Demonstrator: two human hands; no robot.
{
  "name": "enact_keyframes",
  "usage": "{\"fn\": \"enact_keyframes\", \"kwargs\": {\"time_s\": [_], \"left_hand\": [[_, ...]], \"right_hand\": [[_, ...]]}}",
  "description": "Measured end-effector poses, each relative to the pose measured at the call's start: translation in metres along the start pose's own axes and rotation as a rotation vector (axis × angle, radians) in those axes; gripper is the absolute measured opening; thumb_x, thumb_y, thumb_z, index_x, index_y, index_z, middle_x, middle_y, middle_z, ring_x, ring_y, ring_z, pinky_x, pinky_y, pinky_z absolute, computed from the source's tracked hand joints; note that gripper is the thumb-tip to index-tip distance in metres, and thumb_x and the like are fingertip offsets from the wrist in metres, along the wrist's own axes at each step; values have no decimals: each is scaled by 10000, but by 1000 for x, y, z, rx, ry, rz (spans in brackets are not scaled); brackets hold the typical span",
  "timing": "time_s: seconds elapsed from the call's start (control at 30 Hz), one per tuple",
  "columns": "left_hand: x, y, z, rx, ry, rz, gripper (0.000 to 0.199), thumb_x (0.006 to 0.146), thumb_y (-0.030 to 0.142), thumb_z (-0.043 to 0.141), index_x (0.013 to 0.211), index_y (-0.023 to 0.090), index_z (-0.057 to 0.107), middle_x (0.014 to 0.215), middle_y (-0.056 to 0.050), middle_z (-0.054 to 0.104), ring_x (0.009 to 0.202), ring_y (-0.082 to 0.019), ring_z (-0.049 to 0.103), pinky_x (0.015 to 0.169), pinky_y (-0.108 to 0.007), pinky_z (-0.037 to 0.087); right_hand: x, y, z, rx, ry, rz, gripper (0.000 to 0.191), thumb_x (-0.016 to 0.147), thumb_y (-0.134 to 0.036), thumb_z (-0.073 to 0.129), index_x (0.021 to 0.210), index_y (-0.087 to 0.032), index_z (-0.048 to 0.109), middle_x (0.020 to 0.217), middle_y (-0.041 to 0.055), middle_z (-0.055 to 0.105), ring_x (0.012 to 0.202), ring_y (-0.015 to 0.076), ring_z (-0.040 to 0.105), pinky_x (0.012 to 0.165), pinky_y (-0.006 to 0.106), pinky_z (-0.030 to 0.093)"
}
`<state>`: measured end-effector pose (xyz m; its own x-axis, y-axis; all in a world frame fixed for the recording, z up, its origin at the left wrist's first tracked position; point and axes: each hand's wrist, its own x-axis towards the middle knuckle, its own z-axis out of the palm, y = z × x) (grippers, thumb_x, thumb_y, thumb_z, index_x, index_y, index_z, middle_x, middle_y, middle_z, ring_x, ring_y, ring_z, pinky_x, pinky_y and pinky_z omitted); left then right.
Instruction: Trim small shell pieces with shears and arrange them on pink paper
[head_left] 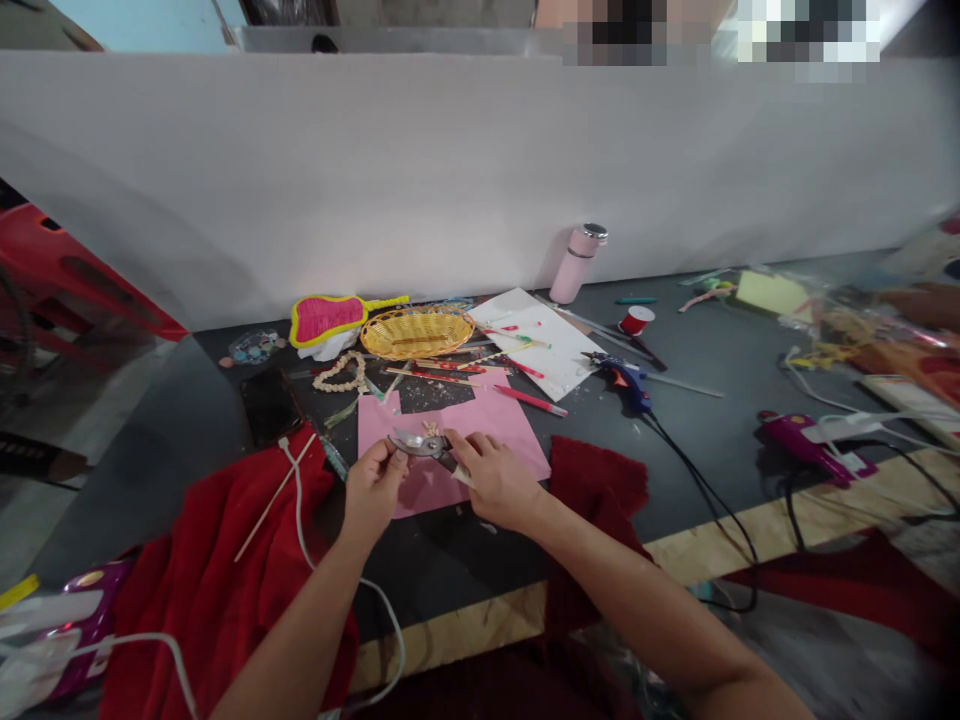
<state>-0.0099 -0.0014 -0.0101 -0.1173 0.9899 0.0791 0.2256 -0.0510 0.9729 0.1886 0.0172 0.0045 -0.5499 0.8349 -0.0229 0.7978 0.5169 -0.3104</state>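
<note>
Over a sheet of pink paper [517, 425], my right hand [499, 482] is wrapped around the handles of a pair of pruning shears [418, 443]. The metal blades point left and look parted. My left hand [375, 488] is closed in a pinch right at the blade tips; whatever lies between its fingers is too small to make out. Just beyond the blades, a few small pale bits [430, 428] rest on the paper. Further off lies a heart-shaped ring of pale beads or pieces [341, 374].
Behind the paper are a yellow wicker basket [417, 333], wrapped sticks [442, 376], and a pink bottle [576, 265]. A blue glue gun [626, 383] trails a cable on the right. A phone [270, 405] and red cloth [247, 540] lie left. A white partition [450, 170] stands behind.
</note>
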Motion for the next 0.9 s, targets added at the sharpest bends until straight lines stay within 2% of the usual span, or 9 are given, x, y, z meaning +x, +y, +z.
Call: {"fn": "enact_keyframes", "kwargs": {"time_s": [0.33,0.43,0.5,0.6,0.67,0.73,0.8,0.83,0.9], "left_hand": [[1,6,4,-154,-41,3,171,855,317,522,819,162,584,692,9,548,655,-118,519,630,-226,420],[4,4,5,-111,39,1,177,843,317,535,931,167,563,806,-21,583,701,-131,553,655,-247,452],[4,4,3,17,154,71,235,826,307,552,1016,171,529,907,-50,579,727,-143,562,679,-279,476],[-2,9,5,354,222,339,309,787,281,592,1067,169,523,1048,-104,544,897,-203,559,806,-366,479],[-7,17,14,521,134,503,326,797,276,580,1103,175,529,1116,-126,536,1090,-256,501,937,-431,420],[-7,28,30,630,-71,624,439,807,304,573,1220,187,483,1219,-141,525,1173,-274,456,1006,-460,359],[1,39,51,702,-334,688,700,759,434,622,1361,190,363,1372,-153,440,1294,-320,340,1074,-504,249],[8,45,62,699,-423,708,857,700,532,648,1405,189,301,1428,-160,382,1331,-350,278,1089,-534,190],[25,52,81,659,-555,687,1031,640,668,615,1451,185,199,1463,-177,335,1346,-372,253,1083,-566,152]], "right_hand": [[3,3,0,-7,19,31,590,854,-220,422,1411,-205,230,1177,120,512,1034,251,487,879,363,375],[4,12,-3,-76,51,86,584,880,-284,409,1424,-188,219,1200,130,511,1030,267,488,874,386,380],[4,17,-7,-129,66,137,599,879,-295,412,1428,-161,215,1207,145,512,1038,279,485,880,398,381],[3,22,-14,-189,51,216,635,848,-267,451,1425,-141,218,1223,158,510,1073,291,479,877,399,392],[5,24,-19,-215,20,263,665,832,-274,481,1424,-132,214,1233,171,508,1084,298,485,863,398,410],[11,28,-23,-234,-7,254,647,841,-302,488,1414,-127,244,1256,182,502,1097,297,493,872,400,418],[20,34,-25,-252,-24,166,580,849,-294,492,1384,-143,326,1295,174,489,1129,288,488,915,402,406],[25,38,-25,-261,-60,73,561,837,-292,522,1363,-163,374,1323,165,475,1162,292,471,943,412,392],[34,46,-25,-263,-76,43,568,784,-277,603,1321,-192,440,1255,134,548,1120,285,511,937,406,407]]}}
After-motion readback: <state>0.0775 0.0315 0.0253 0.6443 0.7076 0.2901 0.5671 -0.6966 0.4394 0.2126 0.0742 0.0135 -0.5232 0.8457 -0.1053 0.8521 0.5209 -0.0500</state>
